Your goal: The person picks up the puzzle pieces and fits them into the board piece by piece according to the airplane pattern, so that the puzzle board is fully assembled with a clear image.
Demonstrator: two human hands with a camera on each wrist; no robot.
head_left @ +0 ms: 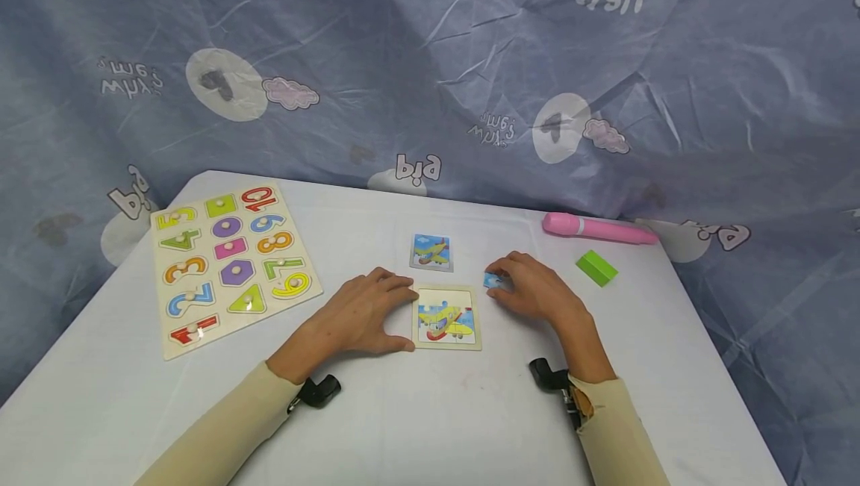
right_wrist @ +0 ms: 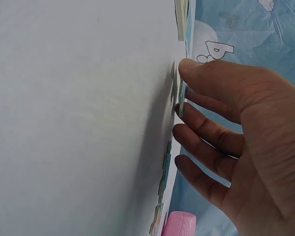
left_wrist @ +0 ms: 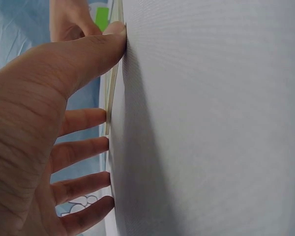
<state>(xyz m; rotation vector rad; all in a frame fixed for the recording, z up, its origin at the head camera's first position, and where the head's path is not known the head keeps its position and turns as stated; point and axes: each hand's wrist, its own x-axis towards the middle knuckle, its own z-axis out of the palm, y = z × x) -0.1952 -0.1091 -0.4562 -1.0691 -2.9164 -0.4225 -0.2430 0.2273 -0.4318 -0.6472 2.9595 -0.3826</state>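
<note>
A square wooden jigsaw tray (head_left: pixel 478 318) holds a partly filled picture of a yellow airplane; white shows along its top. My left hand (head_left: pixel 363 314) lies at the tray's left side, its spread thumb and index finger touching the edge. To the tray's upper right, my right hand (head_left: pixel 535 288) pinches a small blue jigsaw piece (head_left: pixel 493 280) between thumb and fingers. The right wrist view shows that piece (right_wrist: pixel 182 101) edge-on just above the cloth. Behind the tray lies a small airplane picture (head_left: pixel 432 253), with a grey border.
A wooden number and shape board (head_left: pixel 235 331) lies at the left. Beyond my right hand are a green block (head_left: pixel 596 268) and a pink pen-shaped object (head_left: pixel 601 229). More thin pieces (right_wrist: pixel 164 169) appear below the right fingers in the right wrist view. A printed curtain hangs behind.
</note>
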